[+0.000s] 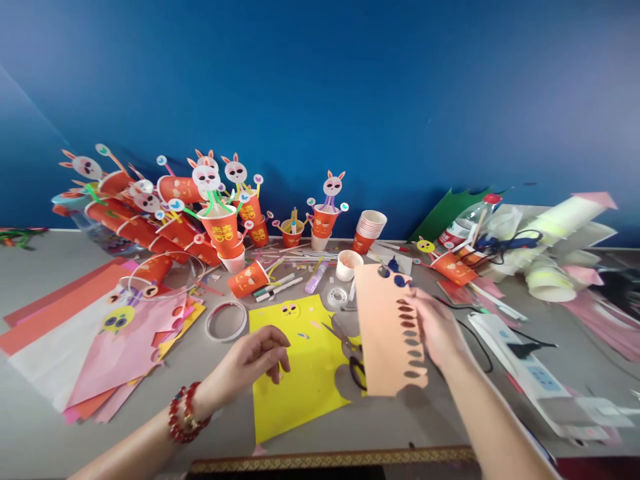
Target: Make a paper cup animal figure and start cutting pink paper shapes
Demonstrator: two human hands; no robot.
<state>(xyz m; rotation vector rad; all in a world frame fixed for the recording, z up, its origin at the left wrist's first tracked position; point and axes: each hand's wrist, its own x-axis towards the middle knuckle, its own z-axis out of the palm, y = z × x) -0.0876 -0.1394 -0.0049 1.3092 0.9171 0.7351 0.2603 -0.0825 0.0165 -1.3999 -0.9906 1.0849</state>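
Observation:
My right hand holds up a peach paper sheet with a row of oval holes cut along its right edge. Its fingers grip that edge. My left hand, with a red bead bracelet on the wrist, hovers over the left part of a yellow paper sheet, fingers curled downward; whether they hold anything is not visible. A pair of scissors lies on the yellow sheet, partly behind the peach sheet.
Red paper cups with bunny faces crowd the back left. A cup stack, tape roll, markers, white ring and pink and orange sheets lie about. A glue gun and pink paper are at the right.

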